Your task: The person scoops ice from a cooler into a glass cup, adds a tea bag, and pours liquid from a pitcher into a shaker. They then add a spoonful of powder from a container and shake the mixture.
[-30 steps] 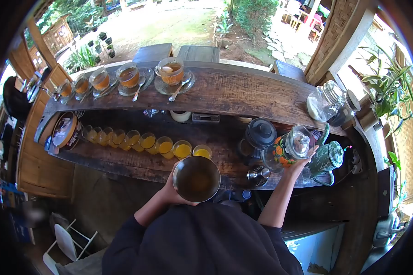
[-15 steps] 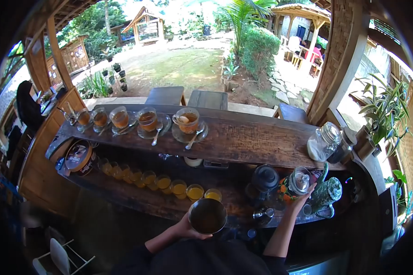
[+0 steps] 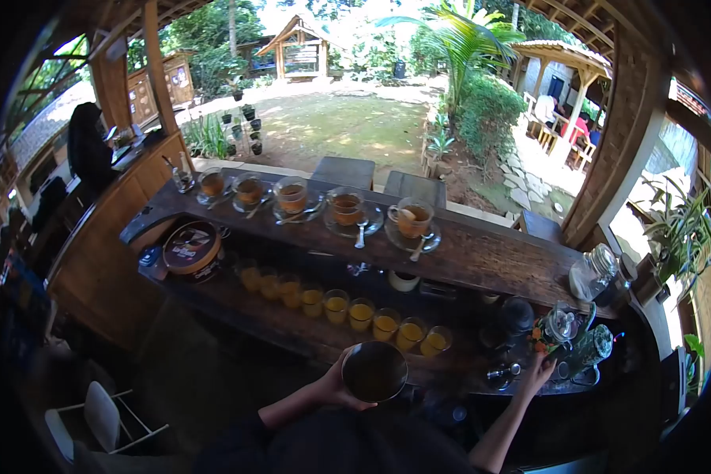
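My left hand (image 3: pixel 336 389) grips a round metal pot (image 3: pixel 374 371) held in front of my chest, its inside dark. My right hand (image 3: pixel 539 370) reaches out to the right and touches a floral glass-lidded teapot (image 3: pixel 557 328) on the lower counter. A row of several small glasses of yellow juice (image 3: pixel 347 310) stands on the lower wooden shelf just beyond the pot. On the upper bar top stand several glass cups of amber tea (image 3: pixel 346 208) on saucers with spoons.
A black kettle (image 3: pixel 515 317) and a green patterned mug (image 3: pixel 595 346) sit by the teapot. Glass jars (image 3: pixel 596 274) stand at the bar's right end. A round tin (image 3: pixel 191 249) sits left. A person in black (image 3: pixel 89 150) stands far left. A white chair (image 3: pixel 103 415) is below left.
The view has tilted up and turned left, so the counter sits lower and farther right in the frame. Both hands keep their hold; the pot stays at my chest.
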Tool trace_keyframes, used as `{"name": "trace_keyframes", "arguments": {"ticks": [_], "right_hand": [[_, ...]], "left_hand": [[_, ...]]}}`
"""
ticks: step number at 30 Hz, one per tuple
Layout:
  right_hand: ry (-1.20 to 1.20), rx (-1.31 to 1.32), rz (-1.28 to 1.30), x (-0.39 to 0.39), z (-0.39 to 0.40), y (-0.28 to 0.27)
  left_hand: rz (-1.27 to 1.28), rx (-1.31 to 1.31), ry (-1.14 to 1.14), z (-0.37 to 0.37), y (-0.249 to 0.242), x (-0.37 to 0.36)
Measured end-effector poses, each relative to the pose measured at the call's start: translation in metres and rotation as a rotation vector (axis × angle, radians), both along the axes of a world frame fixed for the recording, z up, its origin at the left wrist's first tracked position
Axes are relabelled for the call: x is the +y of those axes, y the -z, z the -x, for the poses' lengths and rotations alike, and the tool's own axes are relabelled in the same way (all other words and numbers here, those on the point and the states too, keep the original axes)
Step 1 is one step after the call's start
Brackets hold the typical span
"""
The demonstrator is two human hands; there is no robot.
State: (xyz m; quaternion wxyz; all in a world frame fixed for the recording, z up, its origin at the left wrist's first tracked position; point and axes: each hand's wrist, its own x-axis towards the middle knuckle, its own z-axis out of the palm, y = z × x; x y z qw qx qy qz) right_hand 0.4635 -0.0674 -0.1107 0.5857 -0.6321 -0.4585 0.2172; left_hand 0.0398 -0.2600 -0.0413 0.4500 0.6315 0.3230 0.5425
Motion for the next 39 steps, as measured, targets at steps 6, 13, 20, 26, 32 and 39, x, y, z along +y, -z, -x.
{"name": "trace_keyframes", "arguments": {"ticks": [6,13,20,26,32,39], "right_hand": [[-0.146,-0.49,0.049,-0.071,0.075,-0.002],[-0.162,-0.596,-0.067,-0.063,0.059,0.02],[-0.647,0.126,-0.483,-0.12,0.184,-0.118],[-1.491,-0.034,-0.725,-0.154,0.319,-0.199],[-1.731,-0.105,-0.599,-0.144,0.357,-0.195],[-1.8,-0.171,-0.607,-0.14,0.38,-0.192]], "left_hand": [[-0.025,-0.04,-0.109,0.049,-0.001,-0.034],[0.054,-0.305,-0.091,0.073,-0.009,-0.063],[0.081,-0.338,-0.115,0.085,-0.022,-0.078],[0.038,-0.224,-0.186,0.083,-0.033,-0.079],[0.041,-0.198,-0.285,0.087,-0.028,-0.089],[0.076,-0.217,-0.291,0.087,-0.029,-0.095]]}}
